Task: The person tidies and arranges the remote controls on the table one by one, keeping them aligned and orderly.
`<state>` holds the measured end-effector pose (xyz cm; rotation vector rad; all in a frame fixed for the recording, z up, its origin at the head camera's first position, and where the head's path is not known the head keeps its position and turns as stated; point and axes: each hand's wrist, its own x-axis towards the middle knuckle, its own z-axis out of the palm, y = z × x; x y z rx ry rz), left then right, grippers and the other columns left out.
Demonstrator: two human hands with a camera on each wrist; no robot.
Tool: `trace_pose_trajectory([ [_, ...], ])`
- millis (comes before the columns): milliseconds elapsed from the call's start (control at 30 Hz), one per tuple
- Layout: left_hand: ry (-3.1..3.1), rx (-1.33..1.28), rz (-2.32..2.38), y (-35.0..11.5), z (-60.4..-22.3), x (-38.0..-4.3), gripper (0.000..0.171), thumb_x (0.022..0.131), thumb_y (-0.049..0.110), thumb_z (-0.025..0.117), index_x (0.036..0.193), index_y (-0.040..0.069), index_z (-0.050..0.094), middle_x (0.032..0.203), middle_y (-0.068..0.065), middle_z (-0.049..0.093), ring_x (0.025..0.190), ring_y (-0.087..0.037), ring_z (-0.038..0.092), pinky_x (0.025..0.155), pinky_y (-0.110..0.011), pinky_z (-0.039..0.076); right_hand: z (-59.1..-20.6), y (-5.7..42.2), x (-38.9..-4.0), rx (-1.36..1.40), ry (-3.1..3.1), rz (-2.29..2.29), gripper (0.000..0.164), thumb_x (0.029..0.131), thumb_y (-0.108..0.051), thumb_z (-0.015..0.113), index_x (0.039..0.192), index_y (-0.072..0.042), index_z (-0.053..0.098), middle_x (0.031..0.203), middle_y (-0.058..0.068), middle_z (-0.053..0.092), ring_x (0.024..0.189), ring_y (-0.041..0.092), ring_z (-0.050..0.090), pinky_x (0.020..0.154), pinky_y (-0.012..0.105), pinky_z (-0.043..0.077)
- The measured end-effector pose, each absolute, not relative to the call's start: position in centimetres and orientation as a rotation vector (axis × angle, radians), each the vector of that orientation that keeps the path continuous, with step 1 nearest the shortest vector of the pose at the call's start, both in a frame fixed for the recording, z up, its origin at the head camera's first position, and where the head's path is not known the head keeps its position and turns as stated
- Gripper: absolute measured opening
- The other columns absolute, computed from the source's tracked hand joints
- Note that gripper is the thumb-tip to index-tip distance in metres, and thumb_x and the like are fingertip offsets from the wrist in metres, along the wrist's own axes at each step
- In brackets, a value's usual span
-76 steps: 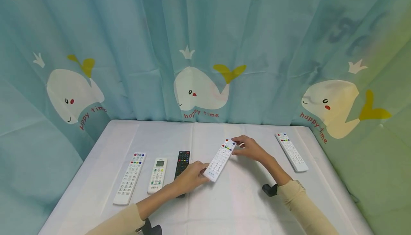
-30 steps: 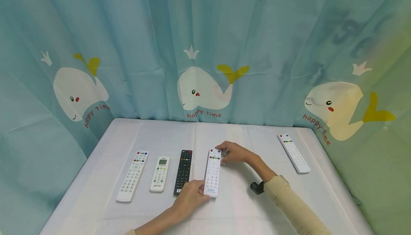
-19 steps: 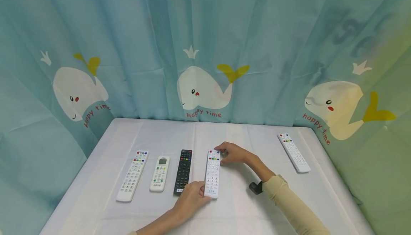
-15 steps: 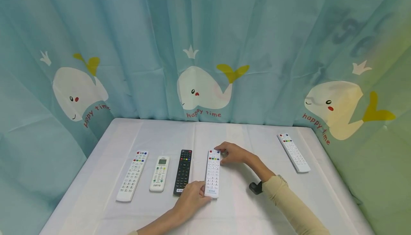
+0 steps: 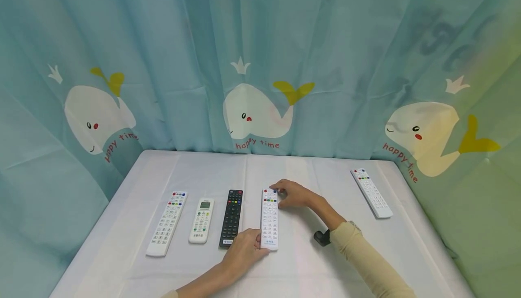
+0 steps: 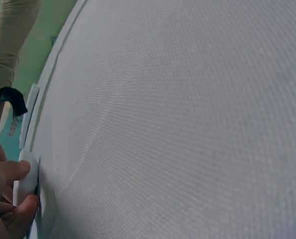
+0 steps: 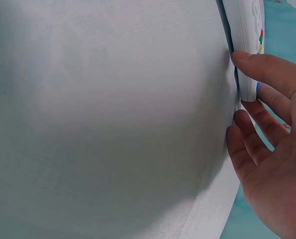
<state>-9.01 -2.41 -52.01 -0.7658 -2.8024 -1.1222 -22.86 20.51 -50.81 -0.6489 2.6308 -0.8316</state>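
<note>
A white remote control (image 5: 269, 220) with colored buttons lies lengthwise on the table, just right of a black remote control (image 5: 231, 216). My left hand (image 5: 243, 251) pinches its near end from the lower left; the left wrist view shows thumb and fingers around that end of the white remote (image 6: 29, 180). At the far end my right hand (image 5: 296, 195) holds the top corner. In the right wrist view, the thumb presses the side of the remote (image 7: 243, 42) and another finger is at its end, while the other fingers reach down near the cloth. The left hand slightly covers the black remote's lower corner.
Left of the black remote lie a short cream remote with a small screen (image 5: 201, 221) and a long white remote (image 5: 167, 224). Another white remote (image 5: 371, 193) lies slanted at the far right. A white cloth covers the table (image 5: 309, 266); a whale-print curtain (image 5: 342, 63) hangs behind.
Earlier both hands held the white remote slanted, farther back and right. It has since turned straight and come down beside the black remote. In the last half second it barely shifts.
</note>
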Motion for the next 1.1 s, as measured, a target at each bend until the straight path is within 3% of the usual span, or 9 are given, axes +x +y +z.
trace_pose_trajectory([
  [767, -2.818, -0.774, -1.072, -2.3, -52.3, -9.2, 0.029, 0.073, 0.019, 0.089, 0.085, 0.004, 0.069, 0.07, 0.006, 0.057, 0.062, 0.001, 0.048, 0.054, -0.016, 0.046, -51.2, 20.4, -22.7, -0.637, 2.624, -0.876, 0.063, 0.079, -0.007, 0.081, 0.139, -0.007, 0.059, 0.126, 0.004, 0.059, 0.106, 0.02, 0.054, 0.093, 0.039, 0.046],
  [967, -2.821, -0.77, -1.067, -2.8, -51.9, -9.2, 0.032, 0.075, 0.023, 0.088, 0.09, 0.002, 0.069, 0.069, 0.008, 0.054, 0.062, 0.0, 0.046, 0.054, -0.017, 0.045, -51.1, 20.6, -22.4, -0.656, 2.633, -0.913, 0.066, 0.082, -0.004, 0.078, 0.143, -0.006, 0.053, 0.133, 0.01, 0.057, 0.111, 0.025, 0.055, 0.096, 0.043, 0.047],
  [1100, -2.808, -0.758, -1.116, -3.2, -51.2, -9.4, 0.041, 0.078, 0.025, 0.085, 0.102, -0.004, 0.069, 0.075, 0.005, 0.057, 0.066, -0.002, 0.05, 0.059, -0.022, 0.048, -51.0, 20.8, -22.3, -0.646, 2.66, -0.932, 0.062, 0.085, -0.001, 0.075, 0.142, -0.006, 0.053, 0.133, 0.011, 0.058, 0.112, 0.026, 0.056, 0.095, 0.042, 0.048],
])
